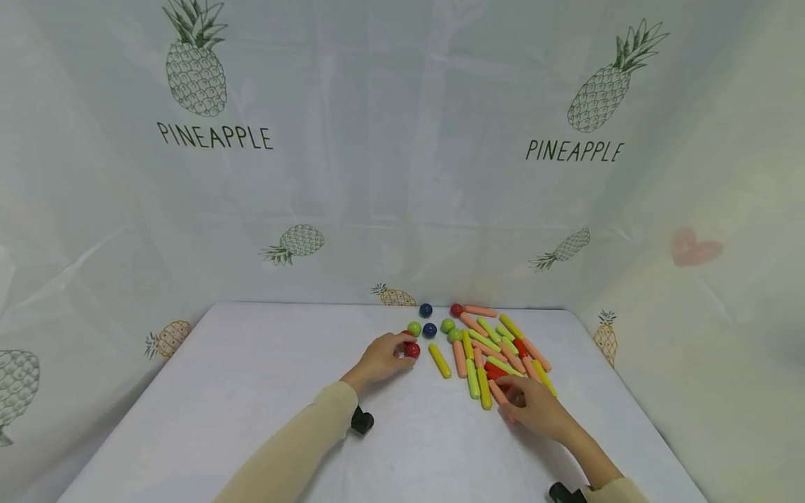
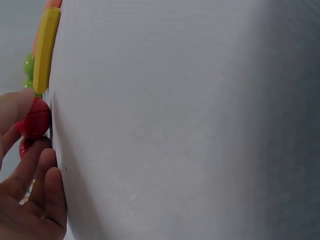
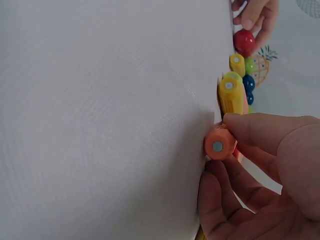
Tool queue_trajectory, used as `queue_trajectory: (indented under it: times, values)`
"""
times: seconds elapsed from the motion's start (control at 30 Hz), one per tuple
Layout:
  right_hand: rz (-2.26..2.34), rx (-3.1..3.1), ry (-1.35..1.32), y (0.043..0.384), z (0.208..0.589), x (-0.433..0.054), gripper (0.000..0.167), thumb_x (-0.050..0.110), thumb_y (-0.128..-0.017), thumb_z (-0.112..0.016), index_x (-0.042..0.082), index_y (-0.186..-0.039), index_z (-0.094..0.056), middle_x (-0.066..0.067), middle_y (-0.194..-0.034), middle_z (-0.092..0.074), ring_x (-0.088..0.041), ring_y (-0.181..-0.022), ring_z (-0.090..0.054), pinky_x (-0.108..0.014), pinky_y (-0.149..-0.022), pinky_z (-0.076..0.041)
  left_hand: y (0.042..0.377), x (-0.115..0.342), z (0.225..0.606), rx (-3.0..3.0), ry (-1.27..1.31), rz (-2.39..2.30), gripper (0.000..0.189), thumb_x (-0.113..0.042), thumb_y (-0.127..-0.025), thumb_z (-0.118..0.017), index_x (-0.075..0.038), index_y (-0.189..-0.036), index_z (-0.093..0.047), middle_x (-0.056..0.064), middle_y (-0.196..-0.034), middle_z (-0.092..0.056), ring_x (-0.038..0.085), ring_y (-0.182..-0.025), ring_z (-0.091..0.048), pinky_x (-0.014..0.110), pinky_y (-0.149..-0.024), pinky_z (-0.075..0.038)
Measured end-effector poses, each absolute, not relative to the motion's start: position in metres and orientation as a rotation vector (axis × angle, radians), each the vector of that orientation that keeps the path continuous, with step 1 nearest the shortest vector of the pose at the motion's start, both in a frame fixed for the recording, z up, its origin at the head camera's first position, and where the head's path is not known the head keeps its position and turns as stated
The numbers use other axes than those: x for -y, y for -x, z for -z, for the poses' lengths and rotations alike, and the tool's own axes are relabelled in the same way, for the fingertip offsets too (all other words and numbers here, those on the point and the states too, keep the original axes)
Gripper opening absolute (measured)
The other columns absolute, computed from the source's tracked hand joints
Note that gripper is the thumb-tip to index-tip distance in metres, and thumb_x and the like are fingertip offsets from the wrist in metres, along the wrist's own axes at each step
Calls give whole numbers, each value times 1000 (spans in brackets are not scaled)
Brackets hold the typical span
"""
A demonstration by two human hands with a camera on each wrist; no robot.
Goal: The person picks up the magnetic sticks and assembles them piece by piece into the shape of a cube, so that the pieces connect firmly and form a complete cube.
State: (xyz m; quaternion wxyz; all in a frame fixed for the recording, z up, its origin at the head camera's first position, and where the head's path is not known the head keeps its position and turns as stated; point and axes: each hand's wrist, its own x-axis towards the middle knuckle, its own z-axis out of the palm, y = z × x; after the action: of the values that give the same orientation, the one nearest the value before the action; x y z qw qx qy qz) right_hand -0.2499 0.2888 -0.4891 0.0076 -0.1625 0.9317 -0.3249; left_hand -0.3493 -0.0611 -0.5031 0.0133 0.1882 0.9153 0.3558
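My left hand point(image 1: 380, 360) pinches a glossy red ball point(image 1: 411, 350) between thumb and fingers, low over the white table. A second red ball point(image 2: 25, 147) shows behind those fingers in the left wrist view. Over to the right, my right hand point(image 1: 534, 405) holds an orange stick point(image 3: 218, 144) between thumb and fingers; a grey round disc shows in the stick's end. It lies at the near edge of a spread of orange, yellow, green and red sticks. Right beside the right fingertips are red sticks point(image 1: 495, 370), partly covered by the hand.
A lone yellow stick point(image 1: 440, 361) lies between the hands. Dark blue balls point(image 1: 430, 330) and green balls point(image 1: 448, 325) sit behind it, with another red ball point(image 1: 456, 309) near the back edge. A pineapple-printed white curtain point(image 1: 402, 175) stands behind the table point(image 1: 264, 391).
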Motion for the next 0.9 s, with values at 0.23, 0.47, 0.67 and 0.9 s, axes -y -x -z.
queue_trajectory:
  times: [0.23,0.47,0.67,0.9]
  values:
    - [1022,-2895,491,249,488,-290,43,10,-92,-82,3,-132,-69,1,-88,-62,-8,-69,-55,-23,-57,-50,349,60,505,-2861,-573,-1116,42,-24,-96,-81,-21,-136,-69,1,-115,-69,17,-98,-58,39,-90,-52]
    - [977,-2915,442,248,485,-289,38,9,-91,-82,4,-127,-72,3,-88,-64,-11,-76,-56,-22,-62,-51,345,61,503,-2868,-571,-1111,36,-22,-96,-81,-19,-131,-71,-1,-112,-70,16,-96,-57,36,-88,-50]
    - [996,-2908,362,246,482,-288,35,6,-89,-83,2,-122,-74,0,-92,-69,-15,-74,-59,-24,-58,-53,341,64,499,-2846,-578,-1140,37,-19,-95,-82,-16,-130,-71,0,-113,-72,17,-99,-60,38,-92,-53]
    - [919,-2981,286,248,484,-286,34,4,-85,-82,7,-119,-78,5,-82,-67,-14,-74,-57,-25,-61,-50,337,72,501,-2831,-591,-1141,35,-20,-94,-84,-18,-127,-72,-2,-110,-72,16,-99,-61,38,-92,-54]
